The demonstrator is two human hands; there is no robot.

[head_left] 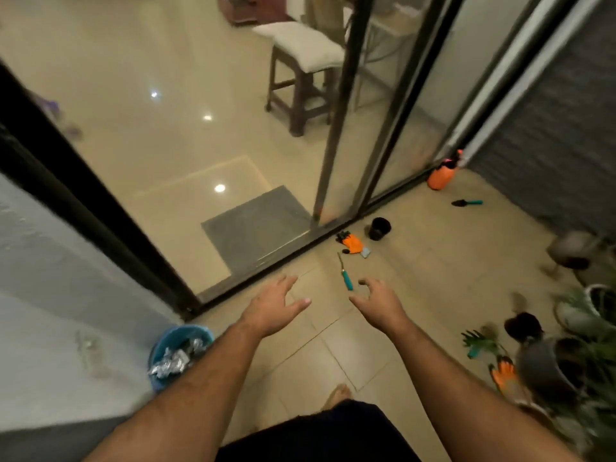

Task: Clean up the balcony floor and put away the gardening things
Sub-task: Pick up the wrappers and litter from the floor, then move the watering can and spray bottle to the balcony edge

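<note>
Fingers (289,284) of our left hand (273,306) are spread and relaxed, pinching nothing; those of our right hand (376,300) curl loosely around empty air. We judge both arms are stretched forward because the nearest thing to gather, a teal-handled weeder (345,275), lies on the balcony floor (333,341) just beyond the right hand, near the sliding-door track (300,250). Past it along the same edge sit an orange glove (352,243) and a small black pot (379,228), with a trowel (466,203) and an orange sprayer (440,176) toward the far corner. A hand rake (476,341) and another glove (504,373) lie among the planters at the right edge (blurred there). At the left edge stands a blue bucket (166,341) holding crumpled foil, likely the rubbish bin.
</note>
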